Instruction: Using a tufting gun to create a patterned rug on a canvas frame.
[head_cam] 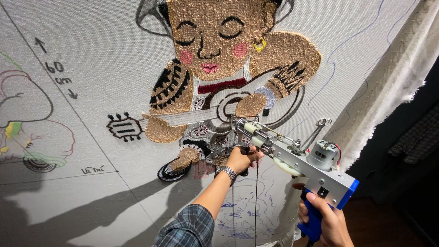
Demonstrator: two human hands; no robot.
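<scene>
The tufting gun (297, 160) is matt grey metal with a smooth blue plastic grip. The stretched cloth (91, 82) is pale and finely woven, its tufted figure (215, 55) rough, looped yarn. The wristwatch (226, 172) is shiny metal.

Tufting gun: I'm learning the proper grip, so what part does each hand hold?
Right hand grips the silver tufting gun's blue rear handle; left hand grips its black front handle.

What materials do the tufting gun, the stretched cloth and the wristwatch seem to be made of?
Tufting gun: its body looks like bare grey metal, matte, and its blue handle looks like plastic. Stretched cloth: a woven fabric, pale grey, with frayed edges at the right; the figure on it is looped yarn, fuzzy and slightly glittering. Wristwatch: its linked band shines, probably steel.
</scene>
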